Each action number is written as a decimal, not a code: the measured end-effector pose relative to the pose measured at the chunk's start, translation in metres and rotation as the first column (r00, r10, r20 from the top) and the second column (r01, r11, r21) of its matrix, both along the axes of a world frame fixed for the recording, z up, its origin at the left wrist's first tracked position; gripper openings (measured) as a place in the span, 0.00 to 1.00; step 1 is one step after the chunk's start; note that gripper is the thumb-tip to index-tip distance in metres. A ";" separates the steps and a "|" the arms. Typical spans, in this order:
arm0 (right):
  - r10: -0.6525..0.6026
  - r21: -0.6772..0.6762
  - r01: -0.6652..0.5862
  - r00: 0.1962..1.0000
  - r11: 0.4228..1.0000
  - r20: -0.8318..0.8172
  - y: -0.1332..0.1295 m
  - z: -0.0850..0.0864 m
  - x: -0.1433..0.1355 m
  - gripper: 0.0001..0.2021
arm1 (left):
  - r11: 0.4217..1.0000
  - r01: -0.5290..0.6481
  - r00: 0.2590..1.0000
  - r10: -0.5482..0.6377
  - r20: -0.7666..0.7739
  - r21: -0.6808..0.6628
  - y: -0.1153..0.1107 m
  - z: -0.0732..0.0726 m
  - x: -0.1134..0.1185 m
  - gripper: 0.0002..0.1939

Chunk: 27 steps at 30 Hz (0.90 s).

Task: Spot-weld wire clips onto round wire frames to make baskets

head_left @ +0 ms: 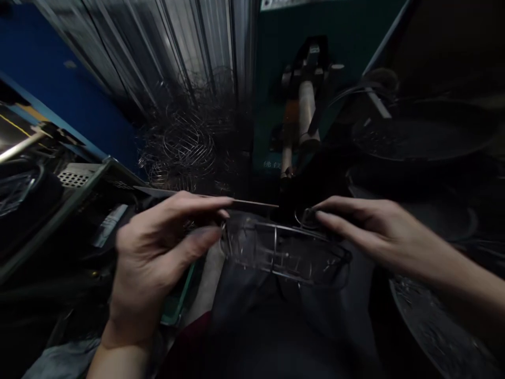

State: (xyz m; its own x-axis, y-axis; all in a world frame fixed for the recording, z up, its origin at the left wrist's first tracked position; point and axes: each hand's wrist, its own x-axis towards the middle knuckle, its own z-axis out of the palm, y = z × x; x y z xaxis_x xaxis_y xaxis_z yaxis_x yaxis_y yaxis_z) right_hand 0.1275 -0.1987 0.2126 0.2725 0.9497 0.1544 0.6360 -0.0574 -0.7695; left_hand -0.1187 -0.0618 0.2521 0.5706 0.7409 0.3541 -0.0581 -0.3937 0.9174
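My left hand (158, 252) is closed, with thumb and fingertips pinching the left end of a shallow metal wire frame (274, 247). This frame hangs above my dark-clothed lap. Behind the fingers runs the edge of a thin flat strip (254, 203); whether the hand touches it I cannot tell. Over the frame's right part, my right hand (366, 223) pinches a small bent wire piece with a loop (305, 217). The fingertips hide part of that piece, and it is unclear whether it touches the frame.
Tangled wire pieces (187, 142) are heaped ahead, against corrugated metal. A dark green machine (272, 79) with a cylinder (307, 105) stands ahead right. At right are round tubs (418, 158), one low with small metal pieces (437, 316). A framed shelf (55, 231) and blue panel (74, 89) flank the left.
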 end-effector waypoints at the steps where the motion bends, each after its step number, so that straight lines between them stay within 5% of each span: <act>1: 0.036 -0.083 -0.038 0.999 0.996 -0.022 -0.001 -0.011 0.000 0.15 | 0.998 0.042 0.999 -0.040 -0.036 0.057 -0.001 0.001 0.001 0.09; 6: 0.063 -0.211 -0.100 0.983 0.972 -0.173 -0.002 -0.054 -0.020 0.16 | 0.902 0.306 0.906 -0.178 -0.384 0.304 -0.012 -0.012 0.013 0.08; 11: 0.035 -0.247 -0.069 0.990 0.967 -0.139 -0.005 -0.076 -0.023 0.16 | 0.593 0.574 0.769 -0.152 -0.621 0.565 -0.021 -0.056 0.031 0.11; 15: -0.057 -0.255 0.022 0.990 0.967 -0.129 -0.007 -0.090 -0.024 0.15 | 0.439 0.663 0.706 -0.098 -0.702 0.606 -0.018 -0.101 0.045 0.12; 18: -0.096 -0.286 0.045 0.981 0.957 -0.169 -0.008 -0.095 -0.031 0.14 | 0.383 0.698 0.685 -0.111 -0.720 0.605 -0.015 -0.116 0.049 0.14; 23: -0.147 -0.316 0.097 0.979 0.944 -0.138 -0.011 -0.099 -0.043 0.12 | 0.367 0.734 0.654 -0.159 -0.739 0.571 -0.021 -0.121 0.047 0.13; 27: -0.183 -0.258 0.155 0.979 0.954 -0.087 -0.015 -0.105 -0.050 0.11 | 0.300 0.642 0.755 -0.087 -0.650 0.706 -0.039 -0.135 0.043 0.15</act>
